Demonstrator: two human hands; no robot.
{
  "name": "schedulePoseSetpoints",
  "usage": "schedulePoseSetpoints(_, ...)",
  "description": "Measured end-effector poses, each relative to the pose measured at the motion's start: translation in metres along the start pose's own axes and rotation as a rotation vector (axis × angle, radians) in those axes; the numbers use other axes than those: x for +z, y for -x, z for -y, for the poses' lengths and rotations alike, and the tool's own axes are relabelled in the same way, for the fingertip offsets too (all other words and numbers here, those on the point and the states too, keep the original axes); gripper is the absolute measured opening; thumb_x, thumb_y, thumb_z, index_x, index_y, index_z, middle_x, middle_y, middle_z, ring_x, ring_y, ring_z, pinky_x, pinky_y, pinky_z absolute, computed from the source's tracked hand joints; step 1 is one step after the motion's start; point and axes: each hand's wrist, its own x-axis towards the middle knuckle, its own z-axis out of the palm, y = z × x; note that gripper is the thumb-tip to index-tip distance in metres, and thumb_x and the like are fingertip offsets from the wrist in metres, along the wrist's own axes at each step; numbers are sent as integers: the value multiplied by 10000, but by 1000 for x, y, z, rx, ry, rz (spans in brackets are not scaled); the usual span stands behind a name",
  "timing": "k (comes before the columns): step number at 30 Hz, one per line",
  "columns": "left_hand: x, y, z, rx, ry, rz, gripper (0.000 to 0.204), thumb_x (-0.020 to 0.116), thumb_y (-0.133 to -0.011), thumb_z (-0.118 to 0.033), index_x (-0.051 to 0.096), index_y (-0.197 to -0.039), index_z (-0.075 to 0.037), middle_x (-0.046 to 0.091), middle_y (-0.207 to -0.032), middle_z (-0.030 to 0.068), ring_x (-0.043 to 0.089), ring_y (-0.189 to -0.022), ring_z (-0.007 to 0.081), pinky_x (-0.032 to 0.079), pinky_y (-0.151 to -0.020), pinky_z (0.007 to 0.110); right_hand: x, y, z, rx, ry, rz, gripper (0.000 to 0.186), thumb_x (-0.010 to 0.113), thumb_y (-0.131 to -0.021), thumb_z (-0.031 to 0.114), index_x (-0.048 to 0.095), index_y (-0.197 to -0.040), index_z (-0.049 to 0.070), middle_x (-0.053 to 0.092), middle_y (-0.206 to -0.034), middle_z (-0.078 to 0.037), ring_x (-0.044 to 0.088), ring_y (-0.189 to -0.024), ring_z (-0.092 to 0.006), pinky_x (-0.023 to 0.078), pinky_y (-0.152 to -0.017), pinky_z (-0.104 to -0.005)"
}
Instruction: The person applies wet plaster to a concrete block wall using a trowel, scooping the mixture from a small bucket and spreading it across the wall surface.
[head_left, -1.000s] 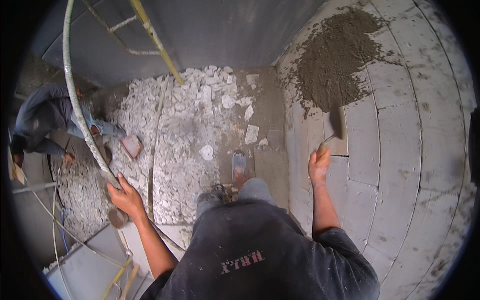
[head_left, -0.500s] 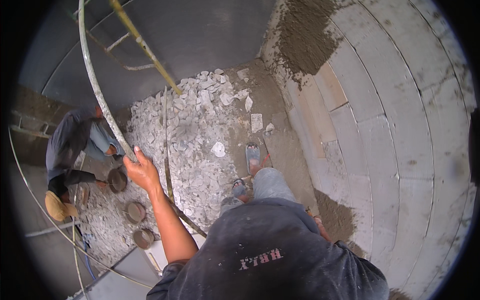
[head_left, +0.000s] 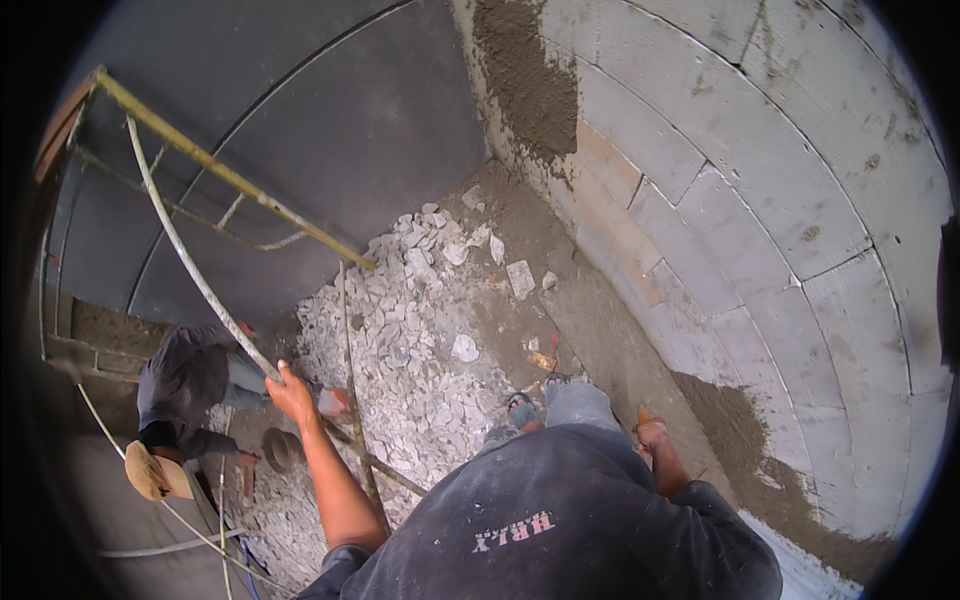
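My left hand [head_left: 290,395] is closed around a long whitish pole [head_left: 185,260], which bends in the wide view and rises toward the upper left. My right hand [head_left: 652,435] is down at my right side, near the block wall [head_left: 740,330]. Its fingers are curled, and a small orange-brown tip pokes out above them. What the tip belongs to is hidden. Wet grey-brown mortar [head_left: 715,410] covers the lower part of the wall beyond that hand.
Broken white rubble [head_left: 400,330] is heaped ahead of me. A yellow scaffold frame [head_left: 235,190] leans by the dark wall panel [head_left: 370,120]. At left a person in a tan cap [head_left: 155,470] crouches, one hand by a round bucket [head_left: 283,450]. Thin poles cross the floor.
My view has swung, so the scene sits lower and the right wall shows more. My right hand has come out from beside my body. My left hand stays on the pole.
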Motion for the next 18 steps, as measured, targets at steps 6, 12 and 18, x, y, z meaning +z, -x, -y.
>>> schedulePoseSetpoints(6,-3,3,3,-24,-66,-44,583,635,-990,-433,613,-1154,127,674,-1069,347,624,-1001,531,471,-887,535,-9,-29,-21,-60,-74,14,226,685,-908,164,660,-964,-54,663,-685,-165,660,-550,-285,505,-492,-427)
schedulePoseSetpoints(12,-8,-2,13,-55,-211,-59,604,608,-996,-495,618,-1141,91,679,-1064,331,630,-996,519,482,-893,540,-24,-58,-38,87,-158,72,261,686,-933,179,668,-1063,-47,661,-768,-189,671,-618,-270,495,-493,-436)
schedulePoseSetpoints(18,-8,3,-45,-168,-232,19,583,557,-996,-547,674,-1076,19,680,-995,274,654,-997,473,498,-872,545,-61,-79,-34,44,-210,122,408,568,-998,386,711,-1026,5,654,-706,-139,639,-592,-245,474,-479,-387)
